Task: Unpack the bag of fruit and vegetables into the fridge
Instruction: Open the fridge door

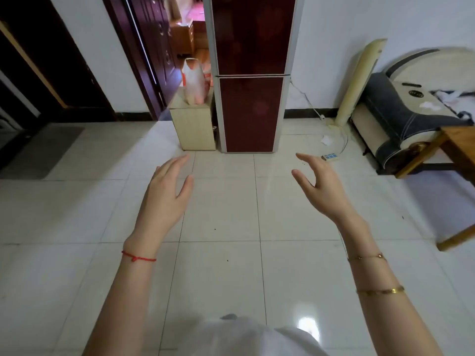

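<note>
A tall dark red fridge (250, 73) with two closed doors stands against the far wall. Left of it, a translucent plastic bag (195, 82) with reddish contents stands upright on a small pale wooden cabinet (196, 129). My left hand (167, 194) and my right hand (321, 188) are held out over the tiled floor, well short of the fridge and bag. Both hands have spread fingers and hold nothing. What is inside the bag cannot be made out.
An open doorway with a dark wooden door (149, 55) lies left of the cabinet. A cream standing fan (359, 80), a power strip (330, 156) with cable, a cushioned seat (401, 116) and a wooden table (460, 147) are at the right. A grey mat (41, 150) lies far left.
</note>
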`<state>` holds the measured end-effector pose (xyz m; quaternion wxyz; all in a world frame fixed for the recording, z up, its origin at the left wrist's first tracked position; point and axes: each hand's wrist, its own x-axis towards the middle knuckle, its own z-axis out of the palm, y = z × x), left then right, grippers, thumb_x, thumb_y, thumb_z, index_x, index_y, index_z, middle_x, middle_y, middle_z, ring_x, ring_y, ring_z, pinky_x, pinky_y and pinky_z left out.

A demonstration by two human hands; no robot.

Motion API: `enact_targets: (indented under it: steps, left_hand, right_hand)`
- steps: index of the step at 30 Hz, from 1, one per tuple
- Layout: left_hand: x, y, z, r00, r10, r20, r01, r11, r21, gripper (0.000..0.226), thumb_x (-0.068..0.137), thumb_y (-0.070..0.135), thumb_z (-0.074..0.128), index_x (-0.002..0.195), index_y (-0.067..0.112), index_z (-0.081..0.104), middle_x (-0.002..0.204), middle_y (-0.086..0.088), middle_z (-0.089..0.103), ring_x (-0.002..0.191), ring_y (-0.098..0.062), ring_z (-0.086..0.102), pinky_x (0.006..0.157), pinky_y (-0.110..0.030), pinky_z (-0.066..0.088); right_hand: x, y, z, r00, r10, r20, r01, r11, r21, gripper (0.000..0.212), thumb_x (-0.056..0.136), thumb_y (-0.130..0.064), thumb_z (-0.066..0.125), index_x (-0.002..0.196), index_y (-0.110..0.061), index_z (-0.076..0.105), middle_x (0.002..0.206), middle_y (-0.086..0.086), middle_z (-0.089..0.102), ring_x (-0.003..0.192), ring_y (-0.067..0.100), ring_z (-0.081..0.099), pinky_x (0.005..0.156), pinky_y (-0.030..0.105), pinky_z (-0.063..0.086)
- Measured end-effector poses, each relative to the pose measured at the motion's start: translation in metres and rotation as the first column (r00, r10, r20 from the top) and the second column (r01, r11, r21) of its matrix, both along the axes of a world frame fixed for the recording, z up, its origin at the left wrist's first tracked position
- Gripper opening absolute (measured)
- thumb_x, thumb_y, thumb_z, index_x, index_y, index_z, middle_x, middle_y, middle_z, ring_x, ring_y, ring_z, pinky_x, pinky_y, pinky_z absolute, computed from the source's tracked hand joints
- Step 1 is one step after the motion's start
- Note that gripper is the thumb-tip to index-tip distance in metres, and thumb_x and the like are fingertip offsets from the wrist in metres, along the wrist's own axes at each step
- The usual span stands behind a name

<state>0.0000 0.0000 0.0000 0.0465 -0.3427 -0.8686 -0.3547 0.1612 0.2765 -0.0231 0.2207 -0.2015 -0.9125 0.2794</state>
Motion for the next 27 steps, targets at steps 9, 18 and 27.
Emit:
enact_targets:
  steps: [9,18,27]
  left_hand:
    - [-0.011,0.020,-0.014,0.998,0.060,-0.006,-0.061,0.998,-0.025,0.042,0.096,0.025,0.047,0.138,0.019,0.043,0.141,0.001,0.048,0.132,-0.014,0.041,0.113,-0.042,0.031]
    - [-0.084,0.076,-0.034,0.997,0.069,0.035,-0.068,0.997,-0.047,0.043,0.096,0.025,0.048,0.139,0.020,0.042,0.142,0.002,0.047,0.131,-0.014,0.040,0.113,-0.034,0.030]
    - [-0.227,0.149,-0.024,0.997,0.067,0.022,-0.067,0.997,-0.024,0.042,0.096,0.025,0.049,0.137,0.019,0.044,0.140,0.002,0.048,0.131,-0.014,0.041,0.109,-0.026,0.030]
  right_hand:
    - [-0.019,0.023,-0.013,0.999,0.006,0.040,-0.005,1.000,-0.027,0.045,0.098,-0.035,0.052,0.138,-0.014,0.051,0.138,0.001,0.055,0.132,0.018,0.044,0.107,0.024,0.029]
    - [-0.102,0.070,-0.034,0.998,0.020,0.067,-0.015,0.997,-0.080,0.043,0.098,-0.035,0.053,0.136,-0.015,0.053,0.136,0.000,0.056,0.131,0.017,0.046,0.107,0.024,0.031]
    - [-0.246,0.139,-0.022,0.999,0.017,0.048,-0.013,0.997,-0.079,0.042,0.098,-0.035,0.052,0.137,-0.018,0.051,0.136,-0.001,0.056,0.131,0.016,0.046,0.105,0.022,0.031]
